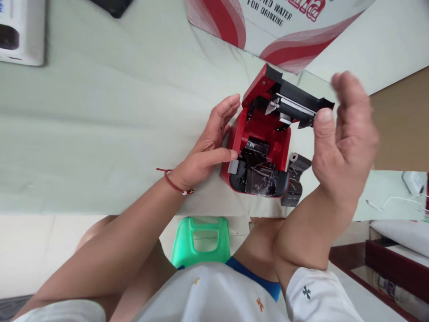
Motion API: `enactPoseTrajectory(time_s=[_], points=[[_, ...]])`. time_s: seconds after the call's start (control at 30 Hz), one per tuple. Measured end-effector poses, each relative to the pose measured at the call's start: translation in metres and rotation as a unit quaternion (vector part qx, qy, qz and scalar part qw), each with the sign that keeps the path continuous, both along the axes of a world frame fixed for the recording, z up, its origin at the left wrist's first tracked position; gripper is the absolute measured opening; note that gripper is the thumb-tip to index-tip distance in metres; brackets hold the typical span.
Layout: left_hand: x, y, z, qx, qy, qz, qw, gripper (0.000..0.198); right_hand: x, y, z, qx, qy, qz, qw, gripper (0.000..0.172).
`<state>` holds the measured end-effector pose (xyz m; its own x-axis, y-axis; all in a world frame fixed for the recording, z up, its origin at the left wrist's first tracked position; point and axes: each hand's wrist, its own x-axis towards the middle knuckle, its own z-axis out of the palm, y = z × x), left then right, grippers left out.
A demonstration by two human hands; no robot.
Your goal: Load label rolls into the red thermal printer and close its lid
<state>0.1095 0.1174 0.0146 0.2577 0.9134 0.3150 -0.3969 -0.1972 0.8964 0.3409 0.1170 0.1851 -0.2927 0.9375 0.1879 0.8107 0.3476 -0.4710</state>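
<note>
A red and black label printer point(238, 134) sits on the table near its front edge, its lid point(256, 85) raised. Dark, shiny creased film point(261, 180) lies inside the body and over the front lip. My left hand point(211, 143) rests along the printer's left side, fingers stretched out and thumb touching the rim. Beside the lid's right corner is my right hand point(346, 138), slightly blurred, its fingers raised and apart from the thumb. The thumb overlaps the corner; whether it touches cannot be told. To the printer's right lies a small roll of dark film point(300, 162), partly unwound.
A white and red water carton point(254, 33) stands behind the printer. At the upper left are a white device point(22, 33) and a dark object point(114, 5). A green plastic stool point(182, 241) is below the table edge. A white cable point(398, 200) lies far right.
</note>
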Motion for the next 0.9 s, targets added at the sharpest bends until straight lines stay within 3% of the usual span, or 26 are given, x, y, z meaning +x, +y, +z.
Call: enactPoseTrajectory(time_s=[0.17, 0.3, 0.47, 0.7, 0.9], points=[[-0.008, 0.004, 0.013, -0.002, 0.024, 0.039, 0.999, 0.086, 0.012, -0.020, 0.020, -0.007, -0.051, 0.005, 0.999, 0.037], [-0.010, 0.008, 0.024, 0.020, -0.014, 0.048, 0.999, 0.071, 0.015, -0.035, 0.034, 0.005, -0.095, -0.003, 0.995, 0.028], [-0.006, 0.009, 0.029, 0.047, -0.021, 0.064, 0.997, 0.057, 0.016, -0.043, 0.036, -0.054, -0.138, 0.068, 0.987, 0.033], [-0.007, 0.006, 0.020, 0.054, 0.051, 0.088, 0.993, 0.094, 0.013, -0.046, 0.032, -0.071, -0.175, 0.083, 0.979, 0.035], [-0.007, 0.004, 0.017, 0.048, 0.070, 0.043, 0.995, 0.098, 0.011, -0.044, 0.031, -0.064, -0.213, 0.074, 0.972, 0.040]])
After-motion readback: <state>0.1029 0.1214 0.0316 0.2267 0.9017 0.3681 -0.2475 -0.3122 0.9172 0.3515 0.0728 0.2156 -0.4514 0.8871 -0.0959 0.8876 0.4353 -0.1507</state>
